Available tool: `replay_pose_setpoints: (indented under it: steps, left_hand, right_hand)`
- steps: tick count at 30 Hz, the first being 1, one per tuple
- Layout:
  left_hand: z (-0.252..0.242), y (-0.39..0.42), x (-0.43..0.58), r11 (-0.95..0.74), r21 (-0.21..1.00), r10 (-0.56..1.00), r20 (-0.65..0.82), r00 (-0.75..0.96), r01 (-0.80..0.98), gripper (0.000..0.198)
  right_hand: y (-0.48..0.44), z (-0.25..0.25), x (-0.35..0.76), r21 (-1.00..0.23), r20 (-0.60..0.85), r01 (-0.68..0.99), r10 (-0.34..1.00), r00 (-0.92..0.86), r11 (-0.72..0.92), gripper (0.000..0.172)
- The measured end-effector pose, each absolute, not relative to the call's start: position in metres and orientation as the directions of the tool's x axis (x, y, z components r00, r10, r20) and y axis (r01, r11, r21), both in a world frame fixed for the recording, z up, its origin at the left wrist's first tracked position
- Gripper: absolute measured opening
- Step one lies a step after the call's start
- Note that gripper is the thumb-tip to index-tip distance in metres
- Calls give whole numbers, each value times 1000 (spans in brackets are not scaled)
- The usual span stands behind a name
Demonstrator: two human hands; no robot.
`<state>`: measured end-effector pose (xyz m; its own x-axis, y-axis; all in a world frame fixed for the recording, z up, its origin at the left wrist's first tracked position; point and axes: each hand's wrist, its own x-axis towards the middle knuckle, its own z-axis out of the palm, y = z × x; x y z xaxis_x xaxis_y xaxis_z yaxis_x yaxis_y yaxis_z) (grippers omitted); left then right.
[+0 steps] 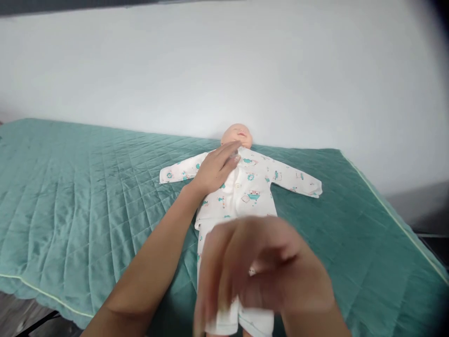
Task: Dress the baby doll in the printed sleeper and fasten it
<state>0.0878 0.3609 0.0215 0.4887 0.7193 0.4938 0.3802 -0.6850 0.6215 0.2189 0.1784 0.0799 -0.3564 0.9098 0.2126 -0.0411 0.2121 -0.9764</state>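
Observation:
A baby doll (242, 133) lies on its back in a white patterned top (254, 187) with its sleeves spread out, and white patterned trousers (257, 320). My left hand (219, 168) rests on the upper chest of the top near the collar, fingers extended and slightly apart. Close to the camera, my right hand (259, 267) hangs above the trousers with its fingers curled and blurred; whether anything is between them cannot be made out. It hides much of the trousers.
A green quilted cover (87, 201) with a pale piped edge lies under the doll. Behind it stands a white wall (210, 65). A dark floor shows at the lower left.

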Motion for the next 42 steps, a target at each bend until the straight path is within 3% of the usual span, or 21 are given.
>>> replay_pose_setpoints:
  steps: [2, 4, 8, 11, 17, 21, 28, 36, 42]
  left_hand:
    - [22, 364, 89, -653, 657, 745, 468, 476, 376, 48]
    - [21, 365, 90, -633, 675, 761, 453, 464, 379, 46]
    - [17, 365, 89, -633, 651, 766, 447, 461, 420, 49]
    - [16, 365, 88, -614, 648, 783, 426, 453, 452, 49]
    - [14, 362, 85, -622, 643, 775, 424, 469, 446, 51]
    - [13, 361, 83, -623, 651, 772, 423, 474, 434, 52]
    - [14, 361, 83, -604, 686, 780, 408, 474, 404, 54]
    - [15, 358, 81, -578, 750, 786, 405, 467, 322, 49]
    - [15, 358, 80, -539, 790, 802, 374, 467, 293, 48]
  right_hand:
    - [205, 84, 230, -956, 289, -186, 853, -435, 229, 15]
    - [223, 81, 243, -930, 339, -251, 893, -296, 270, 3]
    - [244, 55, 260, -930, 339, -113, 935, 102, 349, 13]
    - [257, 31, 261, -929, 367, 41, 901, 230, 368, 20]
    - [270, 14, 253, -877, 393, 358, 907, 152, 320, 36]
    - [270, 13, 255, -818, 407, 474, 910, 78, 325, 40]
    - [269, 10, 256, -751, 451, 550, 892, 24, 365, 40]
    - [265, 14, 250, -775, 487, 521, 863, 134, 357, 24]
    - [266, 14, 252, -679, 521, 635, 851, 62, 369, 27]
